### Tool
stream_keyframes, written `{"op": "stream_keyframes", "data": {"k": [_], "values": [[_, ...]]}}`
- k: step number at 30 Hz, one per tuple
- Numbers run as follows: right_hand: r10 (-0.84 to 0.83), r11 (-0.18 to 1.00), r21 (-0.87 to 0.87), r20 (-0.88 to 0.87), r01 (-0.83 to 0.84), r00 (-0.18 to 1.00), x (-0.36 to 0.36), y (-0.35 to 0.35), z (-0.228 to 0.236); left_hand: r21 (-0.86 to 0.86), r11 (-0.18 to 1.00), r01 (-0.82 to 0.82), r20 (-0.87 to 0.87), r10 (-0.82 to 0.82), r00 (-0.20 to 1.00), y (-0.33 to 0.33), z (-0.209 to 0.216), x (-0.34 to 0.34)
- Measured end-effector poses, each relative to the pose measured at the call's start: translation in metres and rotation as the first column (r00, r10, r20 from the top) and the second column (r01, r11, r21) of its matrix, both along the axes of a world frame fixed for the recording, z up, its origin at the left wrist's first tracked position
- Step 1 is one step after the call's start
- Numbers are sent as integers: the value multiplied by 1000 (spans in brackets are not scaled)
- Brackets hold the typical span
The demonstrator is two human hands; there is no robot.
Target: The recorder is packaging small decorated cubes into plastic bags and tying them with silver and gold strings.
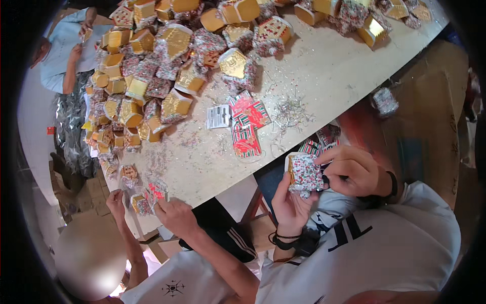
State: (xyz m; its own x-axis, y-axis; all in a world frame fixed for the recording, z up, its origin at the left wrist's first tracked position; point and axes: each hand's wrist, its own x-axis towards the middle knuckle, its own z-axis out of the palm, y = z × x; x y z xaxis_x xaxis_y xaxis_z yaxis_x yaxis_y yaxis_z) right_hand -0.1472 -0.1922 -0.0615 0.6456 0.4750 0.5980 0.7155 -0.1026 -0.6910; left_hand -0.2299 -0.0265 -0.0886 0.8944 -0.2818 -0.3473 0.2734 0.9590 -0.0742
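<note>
A small house ornament (307, 172) is held up off the table's near edge. Its roof is coated in red, white and silver glitter beads, and a gold side shows at its left. My left hand (292, 205) grips it from below, thumb along the gold side. My right hand (354, 172) is curled at the ornament's right side, with index finger and thumb close against the roof. What those fingertips pinch, if anything, is too small to make out. Behind the ornament, partly hidden, lie red, green and white striped cards (324, 142) near my lap.
Piled house ornaments (177, 43) in gold and glitter cover the table's (324, 76) far and left sides. Striped cards (246, 126) and silver string loops (292, 115) lie midway. A co-worker's hand (174, 217) works at the left; another person (71, 50) stands beyond. A cardboard box (430, 101) stands right.
</note>
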Motion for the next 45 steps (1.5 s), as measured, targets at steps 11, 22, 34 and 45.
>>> {"op": "stream_keyframes", "data": {"k": [11,22,34,45], "values": [[55,990,-130,-49,-61,997,-6,-4,-3,214,976,-38,-136,68,988,-12,-1,1],[102,985,-137,-50,-108,994,-1,-2,-3,247,969,-33,-133,67,989,-8,-5,1],[14,945,-325,115,24,993,-2,-5,-1,592,798,-112,-112,220,969,-28,1,4],[143,969,-173,-187,-176,972,5,-20,-3,641,765,-65,-149,206,967,-25,0,5]]}}
